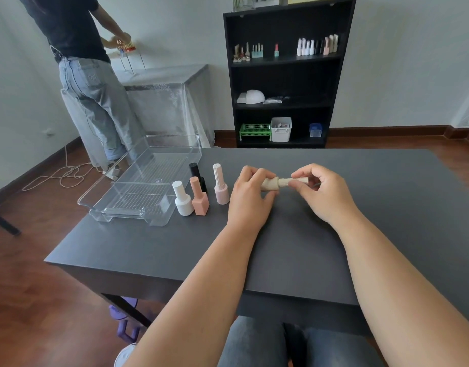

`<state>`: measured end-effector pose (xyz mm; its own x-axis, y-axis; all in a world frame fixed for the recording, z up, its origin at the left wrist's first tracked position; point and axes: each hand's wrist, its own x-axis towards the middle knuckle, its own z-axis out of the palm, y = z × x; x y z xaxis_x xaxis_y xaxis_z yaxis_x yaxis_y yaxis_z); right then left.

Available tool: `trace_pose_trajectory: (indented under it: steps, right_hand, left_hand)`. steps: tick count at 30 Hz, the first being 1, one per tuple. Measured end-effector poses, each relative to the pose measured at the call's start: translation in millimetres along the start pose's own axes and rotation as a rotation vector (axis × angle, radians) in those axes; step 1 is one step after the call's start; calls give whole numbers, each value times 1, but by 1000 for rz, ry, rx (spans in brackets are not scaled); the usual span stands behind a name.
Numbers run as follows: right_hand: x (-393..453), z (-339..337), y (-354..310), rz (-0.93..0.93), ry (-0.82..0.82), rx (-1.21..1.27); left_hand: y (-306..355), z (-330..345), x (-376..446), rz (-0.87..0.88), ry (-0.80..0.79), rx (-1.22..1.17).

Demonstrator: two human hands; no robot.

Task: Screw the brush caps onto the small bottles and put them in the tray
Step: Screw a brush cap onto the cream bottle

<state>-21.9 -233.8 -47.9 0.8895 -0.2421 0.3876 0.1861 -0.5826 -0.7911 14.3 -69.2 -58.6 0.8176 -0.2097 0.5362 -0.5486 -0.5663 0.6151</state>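
My left hand [250, 193] grips a small beige bottle [270, 184] held sideways just above the dark table [294, 247]. My right hand [322, 190] pinches its beige brush cap [298, 180] at the bottle's neck. To the left stand several capped bottles: a white one [183, 200], a peach one [199, 197], a black one [197, 174] behind it, and a pale pink one [220, 185]. The clear plastic tray [117, 197] sits at the table's far left corner with nothing in it.
A person in a black top and jeans [88, 75] stands with their back to me at a cloth-covered table at the back left. A black shelf unit [283, 75] with bottles and boxes stands against the far wall. A white cable [61, 176] lies on the wooden floor.
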Motion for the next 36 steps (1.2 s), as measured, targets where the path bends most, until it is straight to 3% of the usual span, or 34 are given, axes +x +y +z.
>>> trace_pose_trajectory:
  steps: [7,12,20,23,28,36]
  right_hand:
    - [2,-1,2,42,14,110]
    - [2,0,5,7,-63,-9]
    - [2,1,6,8,-35,-29]
    - [3,1,6,54,-26,93]
    - [0,8,-1,100,-43,519]
    - [0,20,-4,119,111,452]
  left_hand:
    - [1,0,0,-3,13,-13]
    - [0,-1,0,-4,11,-25]
    - [0,0,0,0,-41,4]
    - [1,0,0,-6,-56,11]
    - [5,3,-1,-38,-113,11]
    - [11,6,-2,-61,-84,7]
